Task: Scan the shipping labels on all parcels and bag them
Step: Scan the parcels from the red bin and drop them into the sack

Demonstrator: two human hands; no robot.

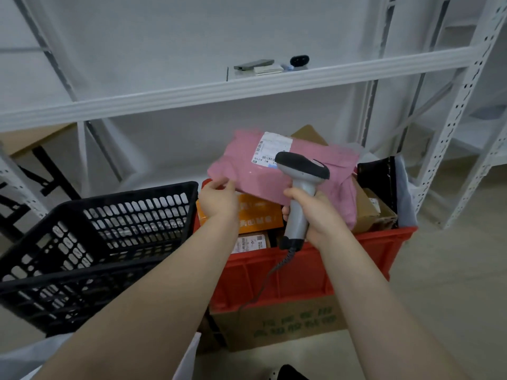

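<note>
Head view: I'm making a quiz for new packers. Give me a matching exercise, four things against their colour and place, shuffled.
1 mailer
2 scanner
3 crate
4 basket

a black, left of the crate
b red, holds parcels
c pink, pinched by the left hand
d grey, gripped by the right hand

Pairs: 1-c, 2-d, 3-b, 4-a

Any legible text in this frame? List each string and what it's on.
"M1 A218", roughly, last characters uncertain: bottom line of the shipping label on the pink parcel; its other lines are too small to read.
Blurred: white print on the orange box.
Too small: the second label, on a parcel in the red crate.
Blurred: green print on the cardboard box under the crate.
</note>
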